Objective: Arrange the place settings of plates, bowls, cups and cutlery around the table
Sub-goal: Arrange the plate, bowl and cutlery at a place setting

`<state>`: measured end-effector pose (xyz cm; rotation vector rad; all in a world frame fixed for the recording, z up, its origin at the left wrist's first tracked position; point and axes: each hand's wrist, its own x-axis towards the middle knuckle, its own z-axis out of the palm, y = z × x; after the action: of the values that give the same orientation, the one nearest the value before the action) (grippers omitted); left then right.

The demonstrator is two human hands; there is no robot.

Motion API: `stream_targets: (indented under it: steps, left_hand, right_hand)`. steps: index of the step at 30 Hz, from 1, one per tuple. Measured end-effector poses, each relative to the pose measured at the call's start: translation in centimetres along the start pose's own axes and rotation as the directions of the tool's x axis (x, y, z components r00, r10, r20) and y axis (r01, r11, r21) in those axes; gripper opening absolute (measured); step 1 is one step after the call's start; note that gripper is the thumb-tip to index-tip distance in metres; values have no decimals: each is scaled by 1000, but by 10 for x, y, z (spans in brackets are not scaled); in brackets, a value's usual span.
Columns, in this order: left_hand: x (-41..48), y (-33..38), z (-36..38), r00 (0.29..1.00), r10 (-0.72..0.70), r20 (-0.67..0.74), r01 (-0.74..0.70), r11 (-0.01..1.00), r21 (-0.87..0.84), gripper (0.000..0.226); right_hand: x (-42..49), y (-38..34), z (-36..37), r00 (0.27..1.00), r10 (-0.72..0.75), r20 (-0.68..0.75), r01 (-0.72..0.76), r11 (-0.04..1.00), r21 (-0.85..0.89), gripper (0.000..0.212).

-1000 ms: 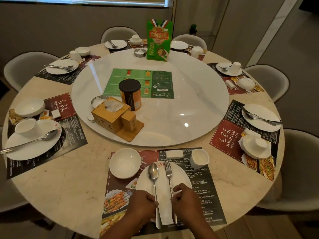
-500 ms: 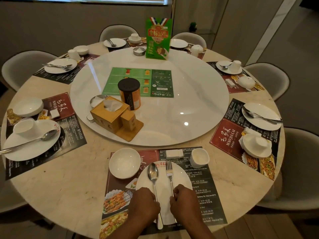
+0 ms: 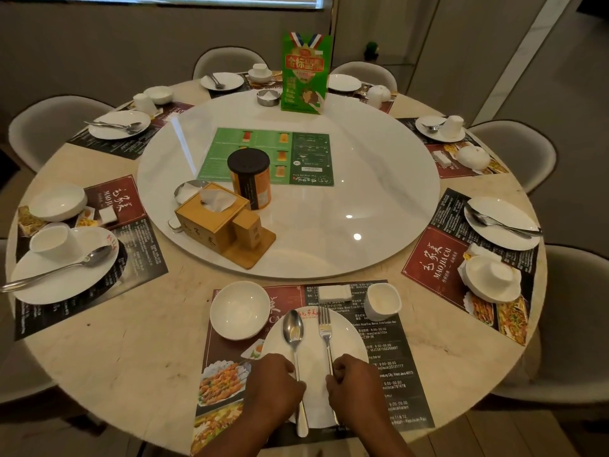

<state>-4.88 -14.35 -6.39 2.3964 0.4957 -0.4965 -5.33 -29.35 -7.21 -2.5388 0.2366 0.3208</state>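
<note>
The nearest setting lies on a dark printed placemat [image 3: 400, 357]. On its white plate [image 3: 349, 338] a spoon [image 3: 293, 329] and a fork [image 3: 325, 328] lie side by side, heads pointing away from me. My left hand [image 3: 273, 387] is curled at the spoon's handle, and my right hand [image 3: 354, 387] is closed over the fork's handle. A white bowl [image 3: 240, 310] sits to the plate's upper left and a white cup [image 3: 382, 300] to its upper right. A white packet [image 3: 334, 292] lies between them.
Several other settings ring the round table [image 3: 131, 341], with chairs behind them. The white turntable [image 3: 379, 179] carries a wooden tissue box [image 3: 211, 216], an orange canister [image 3: 250, 179], a green menu card [image 3: 304, 72] and a small metal dish [image 3: 268, 97].
Both hands stay on the handles with only slight shifts. The fork now lies a little straighter beside the spoon.
</note>
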Motion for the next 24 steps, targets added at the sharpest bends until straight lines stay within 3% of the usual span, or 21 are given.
stream_targets:
  steps: [21,24]
  left_hand:
    - [2,-5,2,999,9,-48,-12,998,-66,39]
    - [0,-7,-3,998,32,-54,-36,997,-70,38]
  right_hand:
    - [2,1,0,1000,16,25,-16,999,36,10]
    - [1,5,-2,1000,7,-23,-5,997,73,13]
